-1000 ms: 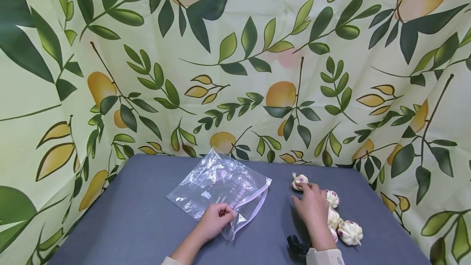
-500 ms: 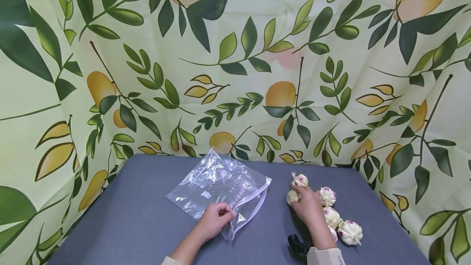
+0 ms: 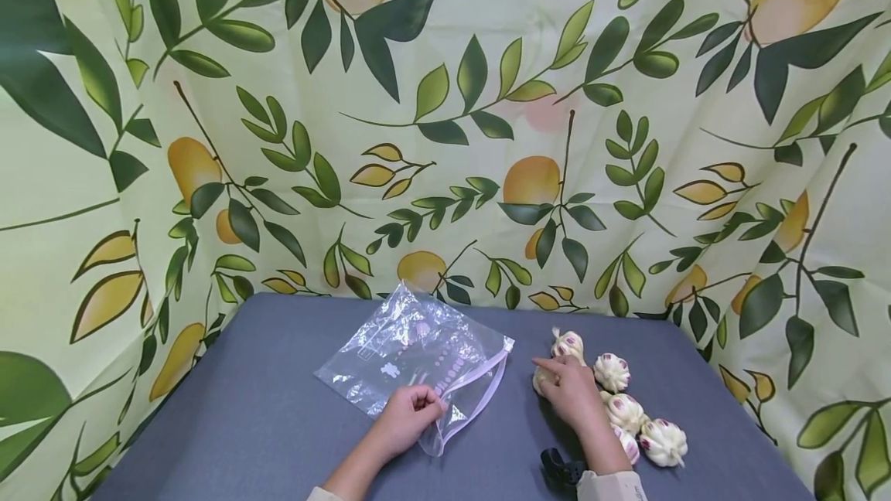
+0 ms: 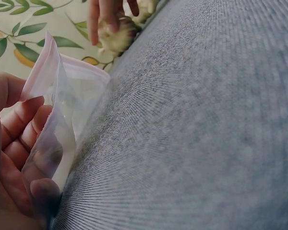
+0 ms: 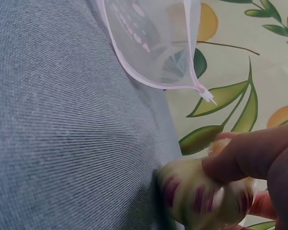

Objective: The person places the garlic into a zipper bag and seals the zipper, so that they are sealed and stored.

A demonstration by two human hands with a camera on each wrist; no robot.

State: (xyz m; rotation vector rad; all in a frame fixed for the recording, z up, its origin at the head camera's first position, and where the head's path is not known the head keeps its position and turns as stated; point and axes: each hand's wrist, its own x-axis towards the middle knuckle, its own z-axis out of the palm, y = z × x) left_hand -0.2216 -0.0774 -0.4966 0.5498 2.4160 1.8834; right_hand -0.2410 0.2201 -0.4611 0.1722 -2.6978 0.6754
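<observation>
A clear zip bag point(image 3: 390, 342) with a pink zip edge lies on the table, its mouth gaping toward the right. My left hand point(image 3: 411, 414) pinches the near corner of that mouth between thumb and fingers. To the right, my right hand point(image 3: 575, 394) holds a garlic bulb point(image 5: 201, 194), cream with purple streaks; thumb and fingers lie round it in the right wrist view. From the head, most of this bulb is hidden under the hand. Just beyond the fingers sits another garlic bulb point(image 3: 568, 343).
Several more garlic bulbs point(image 3: 663, 441) cluster to the right of the right forearm, one point(image 3: 612, 372) a little apart from them. A black wrist-worn device point(image 3: 561, 468) sits at the right wrist. Leaf-and-fruit patterned cloth point(image 3: 459, 215) surrounds the grey table point(image 3: 257, 400).
My right hand has moved left, bringing a garlic bulb out from the cluster toward the bag. A bulb beside it has shifted slightly left. The left hand and bag have stayed put.
</observation>
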